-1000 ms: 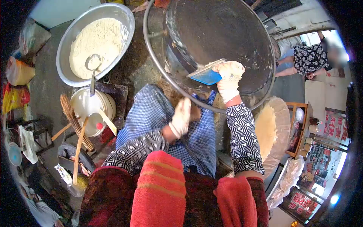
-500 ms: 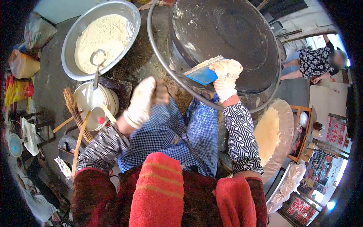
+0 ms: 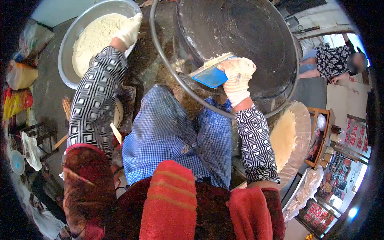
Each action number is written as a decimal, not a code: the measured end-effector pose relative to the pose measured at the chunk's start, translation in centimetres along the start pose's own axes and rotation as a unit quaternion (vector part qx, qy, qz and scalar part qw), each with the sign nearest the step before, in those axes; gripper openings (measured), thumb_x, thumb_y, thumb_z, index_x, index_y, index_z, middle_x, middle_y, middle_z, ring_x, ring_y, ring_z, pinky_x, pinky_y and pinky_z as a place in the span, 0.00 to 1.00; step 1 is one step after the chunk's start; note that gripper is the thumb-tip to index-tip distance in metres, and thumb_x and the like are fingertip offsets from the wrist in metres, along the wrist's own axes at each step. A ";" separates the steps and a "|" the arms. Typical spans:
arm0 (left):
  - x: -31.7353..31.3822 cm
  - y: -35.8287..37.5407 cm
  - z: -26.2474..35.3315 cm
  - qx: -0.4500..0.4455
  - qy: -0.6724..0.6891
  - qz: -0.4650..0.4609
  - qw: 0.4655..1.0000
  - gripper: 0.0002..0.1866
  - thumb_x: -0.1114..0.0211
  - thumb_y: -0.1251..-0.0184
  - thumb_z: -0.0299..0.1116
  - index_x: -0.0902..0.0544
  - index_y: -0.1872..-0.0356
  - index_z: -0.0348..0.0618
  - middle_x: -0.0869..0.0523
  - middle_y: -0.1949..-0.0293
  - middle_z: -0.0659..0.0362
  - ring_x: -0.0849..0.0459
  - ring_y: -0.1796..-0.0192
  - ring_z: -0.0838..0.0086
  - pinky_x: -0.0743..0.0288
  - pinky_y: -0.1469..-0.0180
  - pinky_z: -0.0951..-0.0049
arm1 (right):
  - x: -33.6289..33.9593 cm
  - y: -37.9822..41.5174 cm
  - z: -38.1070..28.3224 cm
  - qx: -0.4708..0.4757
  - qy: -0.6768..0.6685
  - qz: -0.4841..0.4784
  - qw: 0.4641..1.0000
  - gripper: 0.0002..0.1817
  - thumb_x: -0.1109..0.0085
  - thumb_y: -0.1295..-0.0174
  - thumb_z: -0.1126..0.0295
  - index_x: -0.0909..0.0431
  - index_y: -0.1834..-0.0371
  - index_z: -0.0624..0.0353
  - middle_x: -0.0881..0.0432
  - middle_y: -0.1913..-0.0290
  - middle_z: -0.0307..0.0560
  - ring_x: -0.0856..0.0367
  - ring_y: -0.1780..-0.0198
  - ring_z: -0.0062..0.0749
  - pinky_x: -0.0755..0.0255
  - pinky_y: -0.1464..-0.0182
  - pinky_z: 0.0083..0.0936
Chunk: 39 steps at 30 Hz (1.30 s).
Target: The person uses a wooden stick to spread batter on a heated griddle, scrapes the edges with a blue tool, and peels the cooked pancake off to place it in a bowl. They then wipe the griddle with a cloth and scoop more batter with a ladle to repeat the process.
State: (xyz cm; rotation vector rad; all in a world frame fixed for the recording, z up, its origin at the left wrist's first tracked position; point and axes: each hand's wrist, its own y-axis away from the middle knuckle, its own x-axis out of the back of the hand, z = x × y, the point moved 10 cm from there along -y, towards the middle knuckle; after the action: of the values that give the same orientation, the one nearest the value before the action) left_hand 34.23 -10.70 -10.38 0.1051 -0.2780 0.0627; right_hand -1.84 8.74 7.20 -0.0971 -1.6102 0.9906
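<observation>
My right hand (image 3: pixel 237 78), in a pale glove, is wrapped round a blue scraper (image 3: pixel 214 77) with pale batter along its upper edge. The scraper is at the near edge of a large round dark griddle (image 3: pixel 256 44). My left hand (image 3: pixel 130 31), also gloved, is over the right rim of a metal basin (image 3: pixel 66 60) of pale batter (image 3: pixel 94 38). Its fingers are partly hidden, so I cannot tell whether it holds anything. The ladle is not visible. Something small and blurred is at the griddle's left side.
A metal ring (image 3: pixel 170 68) surrounds the griddle. Thin pale flatbread (image 3: pixel 283 140) lies at the lower right, near a wooden cabinet (image 3: pixel 320 138). A straw brush (image 3: pixel 66 107) shows partly behind my left sleeve. Another person (image 3: pixel 334 62) is at the far right.
My left hand has moved up and left from near my lap to the basin's rim. Its arm now covers much of the white bucket. My right hand and the scraper have shifted slightly left.
</observation>
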 end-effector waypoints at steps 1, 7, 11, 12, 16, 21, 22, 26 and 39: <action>-0.6 -0.4 0.0 -0.002 0.001 -0.001 1.000 0.28 0.56 0.23 0.49 0.31 0.39 0.31 0.24 0.43 0.45 0.22 0.44 0.60 0.25 0.42 0.62 | -0.1 0.0 0.2 -0.007 0.004 -0.006 1.000 0.02 0.42 0.52 0.63 0.21 0.78 0.39 0.20 0.74 0.28 0.22 0.63 0.28 0.36 0.50 0.39; -9.1 5.2 0.9 0.146 0.410 0.087 0.896 0.25 0.62 0.22 0.52 0.25 0.56 0.40 0.23 0.75 0.61 0.35 0.83 0.80 0.39 0.84 0.78 | -0.5 0.7 1.0 -0.017 0.009 -0.021 1.000 0.02 0.42 0.52 0.62 0.20 0.78 0.40 0.19 0.74 0.29 0.22 0.63 0.29 0.36 0.49 0.41; -13.2 15.1 1.9 0.219 0.497 0.155 0.825 0.26 0.62 0.24 0.59 0.25 0.68 0.51 0.34 0.85 0.68 0.38 0.87 0.80 0.41 0.87 0.77 | 0.6 0.3 0.9 -0.037 0.001 0.001 0.999 0.03 0.43 0.52 0.62 0.20 0.79 0.40 0.18 0.72 0.30 0.22 0.62 0.30 0.36 0.49 0.40; -14.5 18.4 3.7 0.170 0.507 0.164 0.829 0.27 0.62 0.25 0.61 0.27 0.72 0.53 0.34 0.86 0.67 0.34 0.87 0.77 0.38 0.87 0.75 | 0.5 0.2 0.8 -0.029 0.004 -0.003 1.000 0.03 0.43 0.52 0.63 0.20 0.79 0.39 0.18 0.72 0.29 0.22 0.62 0.30 0.36 0.49 0.40; -24.6 29.9 5.9 0.116 0.567 -0.004 0.816 0.27 0.58 0.25 0.60 0.29 0.60 0.42 0.20 0.69 0.54 0.20 0.69 0.68 0.20 0.64 0.66 | -0.2 0.3 0.4 -0.037 0.034 -0.017 0.999 0.02 0.43 0.53 0.61 0.20 0.77 0.38 0.19 0.70 0.29 0.23 0.57 0.30 0.39 0.45 0.42; -29.1 43.2 5.5 0.301 0.429 -0.204 0.827 0.16 0.52 0.21 0.40 0.25 0.50 0.37 0.19 0.62 0.57 0.20 0.62 0.75 0.22 0.56 0.72 | -1.2 0.1 1.0 -0.070 0.059 -0.067 0.994 0.03 0.42 0.51 0.61 0.19 0.75 0.37 0.19 0.68 0.29 0.24 0.55 0.30 0.42 0.42 0.43; -26.3 41.8 7.0 0.175 0.379 -0.185 0.890 0.16 0.53 0.21 0.40 0.25 0.50 0.37 0.19 0.62 0.57 0.20 0.62 0.75 0.23 0.56 0.72 | -0.6 0.3 1.0 -0.062 0.033 -0.024 0.997 0.03 0.42 0.51 0.62 0.19 0.75 0.38 0.20 0.68 0.29 0.24 0.55 0.31 0.42 0.42 0.42; -15.2 34.9 11.4 -0.099 0.114 -0.058 0.987 0.19 0.57 0.20 0.42 0.25 0.47 0.37 0.20 0.61 0.58 0.22 0.58 0.75 0.26 0.52 0.72 | -0.8 0.0 0.8 -0.064 0.029 -0.039 0.997 0.03 0.43 0.49 0.62 0.20 0.74 0.39 0.19 0.67 0.30 0.23 0.56 0.30 0.41 0.43 0.43; -9.7 13.5 19.5 -0.327 -0.093 -0.009 0.940 0.27 0.53 0.23 0.46 0.34 0.32 0.39 0.29 0.34 0.46 0.36 0.29 0.55 0.46 0.27 0.65 | 0.5 1.1 2.1 -0.085 0.017 0.014 0.996 0.03 0.40 0.50 0.64 0.20 0.73 0.38 0.19 0.69 0.29 0.23 0.58 0.29 0.39 0.46 0.41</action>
State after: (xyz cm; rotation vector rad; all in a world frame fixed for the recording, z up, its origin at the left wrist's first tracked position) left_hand 18.60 0.01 6.90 -0.5518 -0.4752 -0.0604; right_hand -4.27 8.63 6.99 -0.2532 -1.6638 0.8671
